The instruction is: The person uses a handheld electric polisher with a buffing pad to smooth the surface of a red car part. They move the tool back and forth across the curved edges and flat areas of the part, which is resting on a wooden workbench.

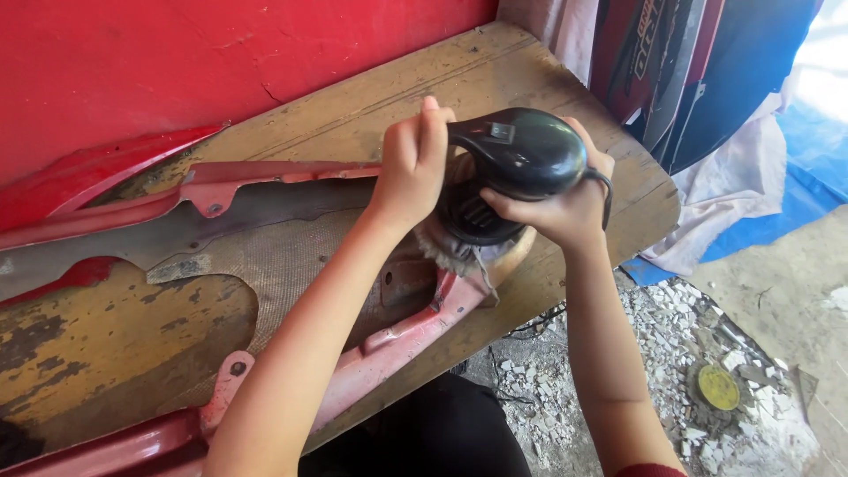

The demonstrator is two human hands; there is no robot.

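We hold a black polisher [517,163] with both hands and press its woolly pad [459,256] down on a red panel [389,340] that lies on a worn wooden table [548,79]. Our left hand [412,163] is closed around the front handle of the machine, and our right hand [565,208] is closed around its rear body, where the cord comes out. The pad touches the panel at its right end, near the table edge. The panel lies with its inner side up, and this side looks grey and dull, with a mesh texture in the middle; only the rims show red. From this we judge that the work is at an early or middle stage: the pad stands only on the right end, and the long part of the panel toward the left looks not treated, though we cannot tell it for sure. A red wall [221,53] stands behind the table. On the ground to the right lie white rubble [654,353] and a yellow disc [718,387].
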